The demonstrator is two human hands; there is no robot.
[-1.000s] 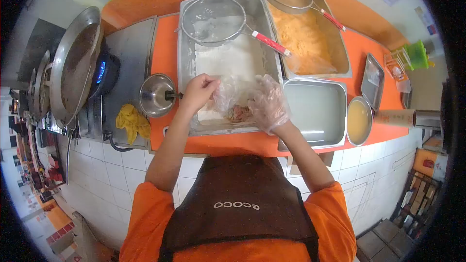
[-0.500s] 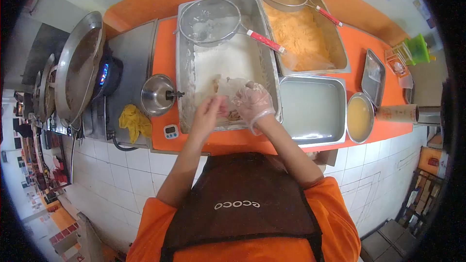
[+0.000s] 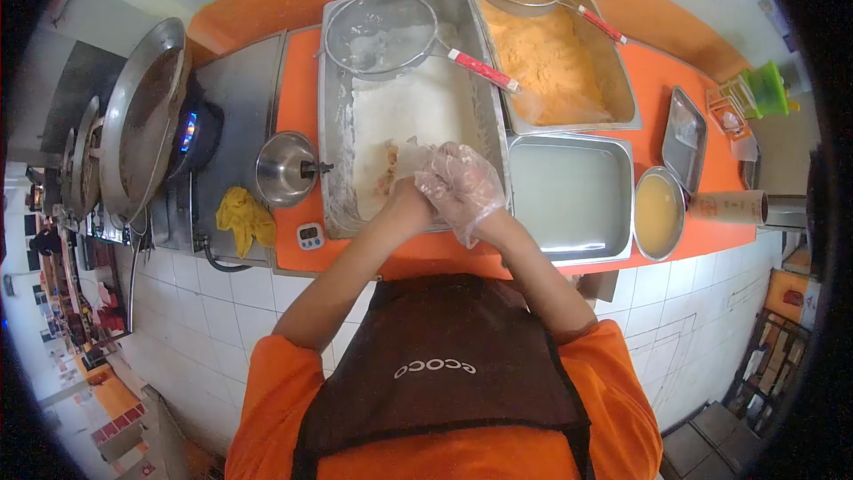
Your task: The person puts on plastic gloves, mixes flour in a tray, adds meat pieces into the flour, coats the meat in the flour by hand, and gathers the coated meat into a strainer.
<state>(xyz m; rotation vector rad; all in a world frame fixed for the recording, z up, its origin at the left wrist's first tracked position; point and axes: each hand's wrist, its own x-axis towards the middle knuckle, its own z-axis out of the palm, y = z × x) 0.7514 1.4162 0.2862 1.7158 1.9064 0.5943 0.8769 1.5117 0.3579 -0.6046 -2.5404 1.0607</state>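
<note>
Your left hand (image 3: 413, 196) has moved against your right hand (image 3: 460, 180), together, grip unclear, over the flour tray (image 3: 338, 153); tugging could tear the plastic glove (image 3: 485, 199).

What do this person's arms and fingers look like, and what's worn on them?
Short, bright orange sleeves leave both forearms bare, with no cables in sight. The right fingers are covered by a loose, see-through plastic glove, crinkled and ending around the wrist. The left fingers are largely hidden, so I can't tell what covers them.
</note>
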